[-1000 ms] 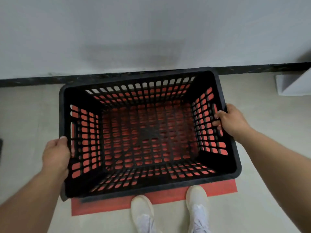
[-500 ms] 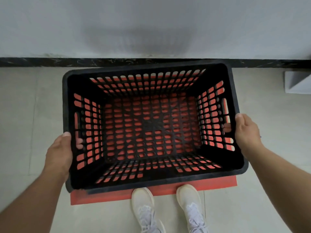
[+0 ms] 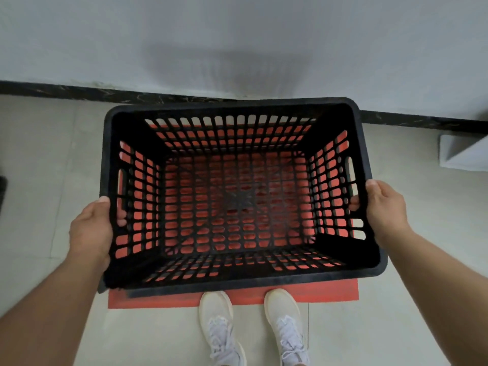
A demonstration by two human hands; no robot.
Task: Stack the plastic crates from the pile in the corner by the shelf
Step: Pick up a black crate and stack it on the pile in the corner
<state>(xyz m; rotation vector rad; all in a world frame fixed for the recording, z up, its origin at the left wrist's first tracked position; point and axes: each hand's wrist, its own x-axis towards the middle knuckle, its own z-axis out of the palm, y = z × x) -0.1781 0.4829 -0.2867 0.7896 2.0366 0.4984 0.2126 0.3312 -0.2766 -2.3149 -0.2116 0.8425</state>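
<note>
An empty black plastic crate (image 3: 237, 282) with slotted walls and floor hangs in front of me, open side up, over a red mat (image 3: 317, 294) on the floor. My left hand (image 3: 91, 231) grips its left end, fingers curled through the handle slot. My right hand (image 3: 385, 207) grips the right end the same way, thumb on the rim. Red shows through the slots, so the mat lies under most of the crate.
A grey wall with a dark skirting strip (image 3: 66, 89) runs just behind the crate. A white block (image 3: 464, 157) stands at the right by the wall. My two white shoes (image 3: 221, 328) stand at the mat's near edge on pale floor tiles.
The crate has swung level and square to the wall, and sits more centred over the red mat. Both hands kept their grip on its ends.
</note>
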